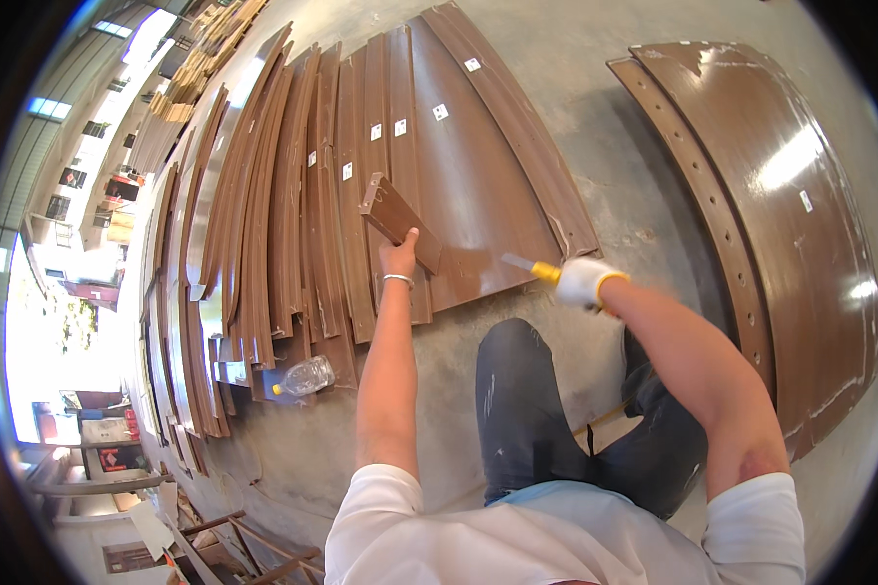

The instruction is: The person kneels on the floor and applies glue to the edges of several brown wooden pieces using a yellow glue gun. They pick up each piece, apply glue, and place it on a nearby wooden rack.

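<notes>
Here's the left hand [398, 257], bare with a pale band at the wrist, its grip closed about the edge of a short brown piece [397, 216], thumb on top! That piece sits tilted above the wide brown panel [473, 195]; whether it touches, I can't tell. Over to the right hand [582, 282], in a white glove: its grip wraps firmly round the yellow handle of a bladed tool [546, 271], blade pointing left, near the panel's lower corner. Brown strips [283, 195] crowd the left, a clear bottle [307, 375] by their near ends.
</notes>
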The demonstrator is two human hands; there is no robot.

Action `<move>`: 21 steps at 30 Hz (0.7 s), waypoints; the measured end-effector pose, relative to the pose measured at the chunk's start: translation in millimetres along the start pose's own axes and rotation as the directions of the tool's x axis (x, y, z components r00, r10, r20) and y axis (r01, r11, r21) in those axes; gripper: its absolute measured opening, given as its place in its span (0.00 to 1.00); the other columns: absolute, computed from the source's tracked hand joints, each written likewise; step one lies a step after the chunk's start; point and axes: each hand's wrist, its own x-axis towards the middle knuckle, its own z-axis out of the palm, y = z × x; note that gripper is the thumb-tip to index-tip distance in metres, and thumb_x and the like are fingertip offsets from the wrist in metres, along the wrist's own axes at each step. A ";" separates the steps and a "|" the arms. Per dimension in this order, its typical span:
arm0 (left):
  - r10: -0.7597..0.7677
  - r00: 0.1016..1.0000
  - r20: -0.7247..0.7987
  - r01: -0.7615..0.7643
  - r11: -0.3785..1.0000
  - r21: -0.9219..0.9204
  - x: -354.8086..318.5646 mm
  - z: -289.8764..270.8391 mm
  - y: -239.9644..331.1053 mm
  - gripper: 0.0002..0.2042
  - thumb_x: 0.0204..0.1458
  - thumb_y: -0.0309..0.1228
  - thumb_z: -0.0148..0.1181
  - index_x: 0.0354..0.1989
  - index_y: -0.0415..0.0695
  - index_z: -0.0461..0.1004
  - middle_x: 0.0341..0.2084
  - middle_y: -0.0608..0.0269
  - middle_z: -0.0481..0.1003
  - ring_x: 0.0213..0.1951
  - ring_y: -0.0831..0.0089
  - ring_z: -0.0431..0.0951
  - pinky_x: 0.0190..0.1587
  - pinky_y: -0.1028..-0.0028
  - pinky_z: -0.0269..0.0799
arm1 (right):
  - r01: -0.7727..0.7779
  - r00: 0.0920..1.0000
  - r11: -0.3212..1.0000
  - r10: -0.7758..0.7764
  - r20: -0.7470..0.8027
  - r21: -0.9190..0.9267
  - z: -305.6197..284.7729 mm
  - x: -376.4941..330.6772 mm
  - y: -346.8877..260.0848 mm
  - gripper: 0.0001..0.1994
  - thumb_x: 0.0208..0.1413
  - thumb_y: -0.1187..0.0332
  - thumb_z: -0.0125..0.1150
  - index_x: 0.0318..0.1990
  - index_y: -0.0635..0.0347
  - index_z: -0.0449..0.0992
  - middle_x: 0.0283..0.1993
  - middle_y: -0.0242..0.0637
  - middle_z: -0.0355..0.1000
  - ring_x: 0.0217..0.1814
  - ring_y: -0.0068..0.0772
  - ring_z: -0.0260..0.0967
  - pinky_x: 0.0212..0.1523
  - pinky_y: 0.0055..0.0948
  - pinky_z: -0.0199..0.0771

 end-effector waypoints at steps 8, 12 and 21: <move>-0.026 1.000 -0.001 0.026 0.999 0.020 0.0 3.3 6.9 0.18 0.54 0.32 0.69 0.42 0.24 0.78 0.37 0.39 0.82 0.40 0.55 0.84 0.44 0.59 0.78 | 0.282 0.888 0.959 -0.269 -0.374 -0.021 4.4 -34.5 -60.3 0.18 0.61 0.55 0.56 0.39 0.60 0.85 0.39 0.52 0.82 0.45 0.58 0.80 0.49 0.51 0.80; 0.016 0.998 0.062 -0.020 0.998 0.064 -10.6 8.5 5.3 0.14 0.53 0.29 0.66 0.40 0.27 0.78 0.35 0.43 0.82 0.38 0.58 0.84 0.41 0.62 0.77 | 0.306 0.907 0.944 -0.329 -0.263 -0.126 0.5 -37.6 -58.9 0.17 0.61 0.54 0.57 0.38 0.59 0.85 0.39 0.51 0.82 0.45 0.58 0.80 0.50 0.50 0.79; -0.271 0.712 0.648 0.635 0.643 -0.428 -18.8 -7.9 17.7 0.23 0.62 0.49 0.58 0.49 0.38 0.78 0.40 0.49 0.81 0.39 0.58 0.83 0.45 0.57 0.82 | 0.153 0.988 0.983 -0.150 0.034 -0.099 -1.4 -28.3 -50.3 0.17 0.58 0.61 0.57 0.43 0.64 0.85 0.36 0.53 0.82 0.36 0.52 0.83 0.39 0.47 0.81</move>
